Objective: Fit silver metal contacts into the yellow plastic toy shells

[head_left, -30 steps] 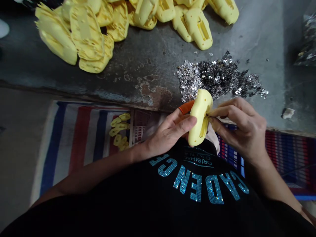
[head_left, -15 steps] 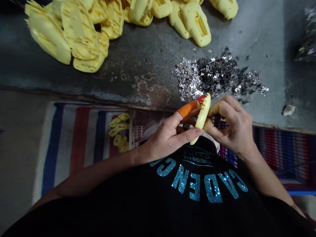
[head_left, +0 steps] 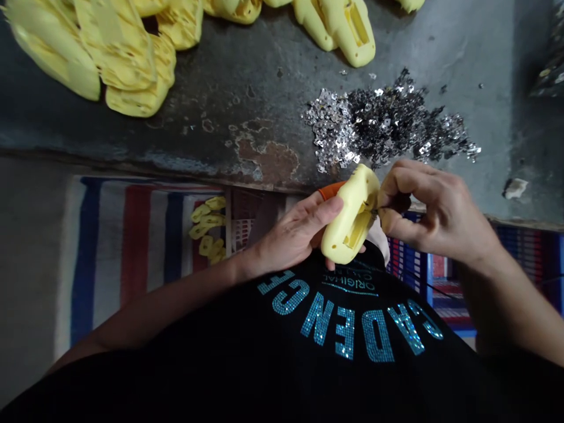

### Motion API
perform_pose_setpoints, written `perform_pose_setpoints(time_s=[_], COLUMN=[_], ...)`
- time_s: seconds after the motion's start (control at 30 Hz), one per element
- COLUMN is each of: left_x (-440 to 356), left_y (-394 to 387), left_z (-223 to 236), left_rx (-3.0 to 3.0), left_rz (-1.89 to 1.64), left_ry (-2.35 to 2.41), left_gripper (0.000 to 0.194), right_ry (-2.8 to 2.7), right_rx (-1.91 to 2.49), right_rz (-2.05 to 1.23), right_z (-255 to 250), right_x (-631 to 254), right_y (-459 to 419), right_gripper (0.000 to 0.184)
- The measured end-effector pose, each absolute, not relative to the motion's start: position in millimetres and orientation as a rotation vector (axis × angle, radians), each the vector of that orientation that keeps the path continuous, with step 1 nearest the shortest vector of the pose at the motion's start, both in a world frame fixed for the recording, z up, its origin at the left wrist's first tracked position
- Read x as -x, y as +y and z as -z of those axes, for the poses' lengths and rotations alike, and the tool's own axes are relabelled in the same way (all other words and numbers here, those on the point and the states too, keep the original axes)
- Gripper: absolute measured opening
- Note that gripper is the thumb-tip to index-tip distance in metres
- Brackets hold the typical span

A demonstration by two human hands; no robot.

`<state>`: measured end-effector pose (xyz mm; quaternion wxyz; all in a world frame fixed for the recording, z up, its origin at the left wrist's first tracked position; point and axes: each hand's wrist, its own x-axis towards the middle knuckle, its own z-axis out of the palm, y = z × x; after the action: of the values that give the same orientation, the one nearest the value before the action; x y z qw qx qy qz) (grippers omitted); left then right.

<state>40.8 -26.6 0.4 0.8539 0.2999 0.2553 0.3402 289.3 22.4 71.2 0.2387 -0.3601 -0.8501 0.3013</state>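
Observation:
My left hand [head_left: 295,232] holds a hollow yellow plastic moulding [head_left: 350,216] from below and behind, with an orange finger cot [head_left: 330,190] on one finger. The moulding is tilted, and its slotted face points toward me. My right hand [head_left: 434,211] pinches a thin dark item [head_left: 374,210] at the moulding's edge. That item is too small to identify, and my fingertips hide most of it.
Silver and dark sequins [head_left: 379,123] lie heaped on a stained concrete ledge [head_left: 220,141] just beyond my hands. Yellow mouldings [head_left: 118,53] are piled at the far left. Small yellow pieces [head_left: 207,229] lie on a striped tarp [head_left: 136,252] below the ledge.
The yellow moulding has turned from edge-on to show its slotted face. My right hand has moved back to its edge, and the view has shifted slightly.

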Motion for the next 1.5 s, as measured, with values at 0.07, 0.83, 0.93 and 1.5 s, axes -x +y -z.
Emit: perform_pose_setpoints(time_s=[0.07, 0.83, 0.93, 1.5], left_x=[-40.6, -41.6, -40.6, -30.2], left_y=[-26.8, -24.1, -22.4, -38.7], left_z=[-2.0, 1.1, 2.1, -16.7], left_rx=[-0.633, -0.582, -0.551, -0.961], left_rz=[-0.7, -0.698, -0.692, -0.838], left_ry=[0.543, 0.548, 0.513, 0.707], left_gripper=[0.076, 0.086, 0.08, 0.071], right_ry=[-2.363, -2.163, -2.034, -2.014], right_rx=[0.98, 1.033, 1.07, 1.089], right_rz=[-0.822, -0.695, -0.559, -0.701], right_z=[-72.8, -57.3, -47.8, -30.8], right_x=[-290.0, -293.3, -291.8, -283.3], right_y=[25.2, 11.4, -5.4, -1.0], right_gripper=[0.011, 0.007, 0.017, 0.058])
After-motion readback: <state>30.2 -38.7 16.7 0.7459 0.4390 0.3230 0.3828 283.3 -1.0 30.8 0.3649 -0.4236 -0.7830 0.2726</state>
